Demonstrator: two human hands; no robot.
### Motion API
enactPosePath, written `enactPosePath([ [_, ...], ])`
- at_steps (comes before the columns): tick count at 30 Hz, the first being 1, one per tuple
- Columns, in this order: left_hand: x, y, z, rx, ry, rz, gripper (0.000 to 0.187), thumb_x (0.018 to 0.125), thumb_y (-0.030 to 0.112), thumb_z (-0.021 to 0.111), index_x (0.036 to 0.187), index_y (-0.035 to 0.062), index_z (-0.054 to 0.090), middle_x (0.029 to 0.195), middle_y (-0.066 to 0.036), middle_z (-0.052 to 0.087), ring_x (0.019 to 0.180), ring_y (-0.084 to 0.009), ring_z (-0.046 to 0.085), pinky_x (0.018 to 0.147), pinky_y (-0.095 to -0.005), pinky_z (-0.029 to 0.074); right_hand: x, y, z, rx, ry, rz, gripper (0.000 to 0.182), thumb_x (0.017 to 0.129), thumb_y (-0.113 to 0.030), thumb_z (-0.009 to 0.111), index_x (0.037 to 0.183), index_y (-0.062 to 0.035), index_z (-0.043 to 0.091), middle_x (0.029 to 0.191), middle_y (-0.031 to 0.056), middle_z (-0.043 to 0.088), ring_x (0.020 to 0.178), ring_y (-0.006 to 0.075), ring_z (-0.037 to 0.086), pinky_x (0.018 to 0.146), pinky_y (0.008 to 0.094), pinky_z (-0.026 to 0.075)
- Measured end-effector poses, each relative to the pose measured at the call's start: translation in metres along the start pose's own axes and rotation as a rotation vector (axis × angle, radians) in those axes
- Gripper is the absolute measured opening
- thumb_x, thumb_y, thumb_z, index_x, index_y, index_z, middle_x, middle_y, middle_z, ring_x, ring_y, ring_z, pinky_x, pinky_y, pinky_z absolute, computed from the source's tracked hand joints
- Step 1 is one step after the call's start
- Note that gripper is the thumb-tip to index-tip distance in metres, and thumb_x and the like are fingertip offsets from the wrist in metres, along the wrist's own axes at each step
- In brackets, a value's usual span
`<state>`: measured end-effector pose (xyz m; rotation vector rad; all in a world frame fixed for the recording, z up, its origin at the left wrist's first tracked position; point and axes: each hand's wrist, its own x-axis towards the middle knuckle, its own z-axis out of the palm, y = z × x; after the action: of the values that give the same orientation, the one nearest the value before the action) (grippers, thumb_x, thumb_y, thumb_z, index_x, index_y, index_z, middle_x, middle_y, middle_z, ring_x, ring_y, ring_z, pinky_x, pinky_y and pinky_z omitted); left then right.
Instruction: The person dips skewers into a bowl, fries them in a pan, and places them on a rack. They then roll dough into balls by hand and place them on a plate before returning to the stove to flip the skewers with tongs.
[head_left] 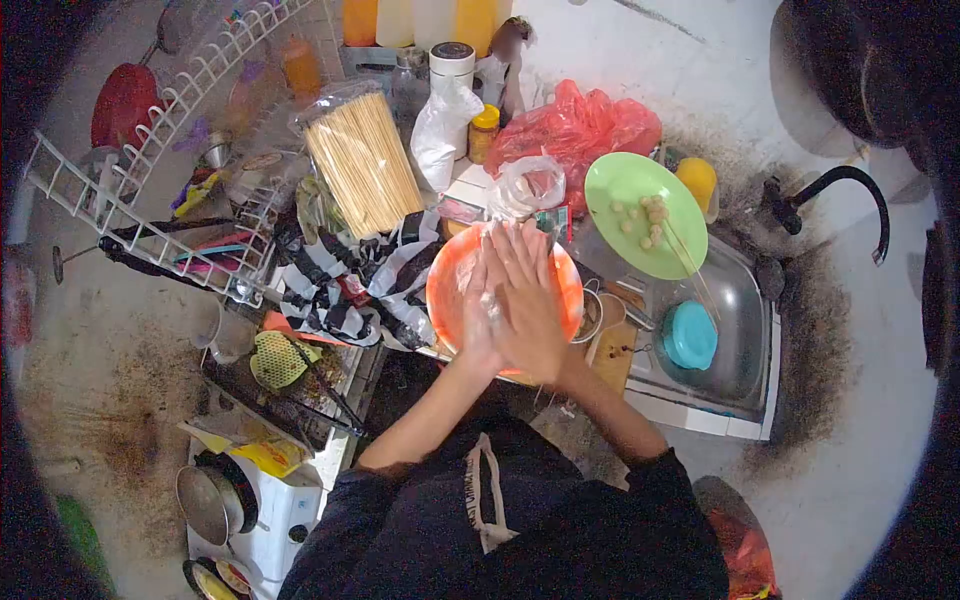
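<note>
My left hand [477,318] and my right hand [525,310] are pressed palm to palm over an orange bowl [568,290]. Whitish residue shows on the fingers. Whatever lies between the palms, if anything, is hidden. The right hand's fingers stretch upward and cover most of the left hand. Just right of the bowl, a green plate [620,180] holds several small pale balls [655,210] and thin sticks [690,260].
Behind the bowl are a red plastic bag [575,130], a yellow-lidded jar [484,135] and a bundle of skewers [365,165]. A sink [740,300] with a turquoise bowl [690,335] is at right. A stove [285,510] stands lower left.
</note>
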<state>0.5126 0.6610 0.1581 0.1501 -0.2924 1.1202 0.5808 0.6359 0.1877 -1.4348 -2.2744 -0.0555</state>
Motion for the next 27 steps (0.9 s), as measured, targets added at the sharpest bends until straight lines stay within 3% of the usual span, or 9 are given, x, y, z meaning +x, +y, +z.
enactPosePath([
  [1,0.001,-0.003,0.001,-0.360,-0.328,-0.031,0.050,0.090,0.027,0.026,0.132,0.0014,0.022,0.138,-0.012,0.023,0.128,-0.0219,0.023,0.106,-0.0340,0.018,0.001,-0.006,0.001,-0.144,0.013,0.044,0.067,0.076,-0.028,0.050,0.128,0.0056,0.026,0.136,0.0201,0.023,0.129,0.0305,0.015,0.106,0.0425,0.007],
  [2,0.003,0.003,0.002,-0.360,-0.328,-0.033,0.050,0.090,0.027,0.026,0.132,0.0014,0.022,0.138,-0.012,0.023,0.128,-0.0219,0.023,0.106,-0.0340,0.018,-0.003,-0.014,0.002,-0.144,0.013,0.046,0.067,0.076,-0.028,0.050,0.128,0.0056,0.026,0.136,0.0201,0.023,0.129,0.0305,0.015,0.106,0.0425,0.007],
  [4,0.009,0.026,0.005,0.054,0.099,-0.010,0.051,0.090,0.028,0.028,0.133,0.0029,0.020,0.140,-0.007,0.020,0.129,-0.0209,0.019,0.106,-0.0372,0.017,-0.016,-0.033,-0.002,0.469,0.063,-0.023,0.052,0.082,-0.021,0.041,0.128,0.0028,0.031,0.136,0.0169,0.026,0.128,0.0302,0.020,0.105,0.0415,0.012],
  [8,0.017,0.045,0.007,-0.029,0.032,0.122,0.052,0.089,0.030,0.028,0.130,-0.0012,0.024,0.137,-0.013,0.026,0.127,-0.0247,0.024,0.105,-0.0340,0.021,-0.020,-0.025,-0.033,0.867,-0.134,0.040,0.035,0.086,-0.021,0.042,0.108,0.0054,0.049,0.114,0.0170,0.048,0.108,0.0276,0.046,0.089,0.0360,0.038],
  [12,0.011,0.025,0.028,0.328,0.204,-0.067,0.051,0.090,0.032,0.025,0.127,-0.0036,0.030,0.129,-0.015,0.037,0.121,-0.0254,0.035,0.101,-0.0343,0.026,-0.002,0.004,-0.039,0.723,-0.006,0.054,0.029,0.085,-0.021,0.044,0.098,0.0037,0.052,0.101,0.0143,0.054,0.098,0.0267,0.050,0.082,0.0384,0.040],
  [15,0.014,0.016,0.016,0.431,0.256,-0.041,0.051,0.090,0.030,0.025,0.128,-0.0038,0.027,0.132,-0.014,0.034,0.121,-0.0257,0.033,0.103,-0.0332,0.023,0.019,0.018,-0.031,0.518,-0.272,0.281,0.026,0.082,-0.020,0.046,0.092,0.0033,0.053,0.094,0.0129,0.057,0.092,0.0265,0.052,0.078,0.0400,0.041],
  [20,0.012,0.025,0.007,0.367,0.380,0.007,0.051,0.090,0.028,0.020,0.130,-0.0032,0.025,0.134,-0.012,0.031,0.123,-0.0245,0.029,0.104,-0.0340,0.020,0.013,-0.008,-0.010,0.104,0.148,0.020,0.051,0.077,-0.021,0.049,0.120,0.0040,0.039,0.124,0.0198,0.040,0.119,0.0331,0.034,0.099,0.0430,0.024],
  [23,0.015,0.037,-0.005,0.003,0.049,-0.023,0.051,0.090,0.028,0.020,0.132,-0.0013,0.020,0.138,-0.011,0.024,0.127,-0.0229,0.023,0.105,-0.0328,0.015,-0.011,-0.038,0.005,0.552,0.055,-0.036,0.064,0.077,-0.021,0.049,0.129,0.0060,0.023,0.135,0.0235,0.022,0.128,0.0347,0.017,0.105,0.0433,0.010],
  [27,0.005,0.021,0.004,0.299,0.038,0.077,0.050,0.092,0.027,0.022,0.134,0.0024,0.017,0.140,-0.010,0.018,0.130,-0.0214,0.017,0.106,-0.0317,0.013,0.001,-0.014,-0.001,0.316,0.005,-0.028,0.064,0.079,-0.022,0.045,0.130,0.0079,0.020,0.136,0.0250,0.019,0.129,0.0341,0.012,0.106,0.0419,0.006],
])
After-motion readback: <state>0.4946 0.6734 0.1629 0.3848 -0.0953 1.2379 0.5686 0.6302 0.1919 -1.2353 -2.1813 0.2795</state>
